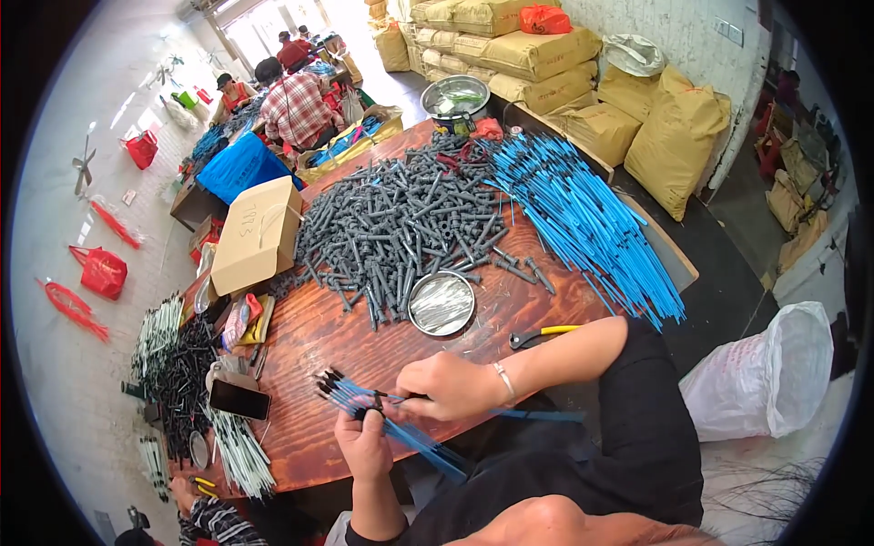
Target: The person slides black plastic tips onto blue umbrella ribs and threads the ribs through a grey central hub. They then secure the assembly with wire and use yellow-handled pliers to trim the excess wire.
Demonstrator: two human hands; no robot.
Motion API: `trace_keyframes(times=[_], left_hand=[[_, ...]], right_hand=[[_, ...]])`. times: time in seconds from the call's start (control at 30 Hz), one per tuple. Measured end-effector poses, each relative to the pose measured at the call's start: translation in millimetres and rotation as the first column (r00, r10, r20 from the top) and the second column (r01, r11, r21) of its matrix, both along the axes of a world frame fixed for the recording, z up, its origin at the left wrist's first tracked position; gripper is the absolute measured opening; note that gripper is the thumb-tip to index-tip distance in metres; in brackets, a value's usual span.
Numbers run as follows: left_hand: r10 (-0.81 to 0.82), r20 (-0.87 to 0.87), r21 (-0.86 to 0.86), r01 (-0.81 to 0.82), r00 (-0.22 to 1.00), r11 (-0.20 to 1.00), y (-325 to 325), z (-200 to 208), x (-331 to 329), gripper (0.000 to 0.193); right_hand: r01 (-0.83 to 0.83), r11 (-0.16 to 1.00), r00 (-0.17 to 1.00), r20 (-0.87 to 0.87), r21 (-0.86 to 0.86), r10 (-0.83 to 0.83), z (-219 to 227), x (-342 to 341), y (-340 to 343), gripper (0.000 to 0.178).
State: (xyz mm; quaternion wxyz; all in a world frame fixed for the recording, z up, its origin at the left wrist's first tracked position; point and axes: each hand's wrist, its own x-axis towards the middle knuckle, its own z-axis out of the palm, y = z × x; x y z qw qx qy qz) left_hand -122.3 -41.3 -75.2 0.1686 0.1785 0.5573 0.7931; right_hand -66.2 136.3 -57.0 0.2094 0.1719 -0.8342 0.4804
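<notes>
My left hand (364, 443) is closed around a bundle of thin blue rods (414, 439) with black tips, held at the table's near edge. The bundle slants, tips toward the upper left, and a black piece sits across it by my thumb. Just to the right, my right hand (448, 384) is closed, its fingertips pinching at the bundle's side. What lies between those fingertips is too small to make out. A round metal dish (442, 304) of thin, pale pieces stands beyond my hands. Pliers with a yellow handle (546, 330) lie behind my right forearm.
Grey plastic tubes (401, 223) form a large heap mid-table, with blue rods (583, 218) piled to its right. At left are an open cardboard box (258, 234), black parts (187, 373) and a phone (238, 399). Another person's hand (185, 496) is at lower left; a white sack (765, 373) stands right.
</notes>
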Motion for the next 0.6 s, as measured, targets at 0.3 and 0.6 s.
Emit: trace_keyframes(times=[0.3, 0.6], left_hand=[[-0.145, 0.108, 0.29, 0.108, 0.984, 0.951, -10.5, -6.4, -8.4, 0.011], [-0.285, 0.034, 0.27, 0.266, 0.958, 0.925, -36.3, -5.4, -10.7, 0.01]], right_hand=[[0.051, 0.988, 0.999, -0.004, 0.148, -0.052, -24.5, -30.9, 33.3, 0.016], [0.57, -0.098, 0.101, -0.188, 0.816, -0.977, -125.4, -44.8, 288.9, 0.013]])
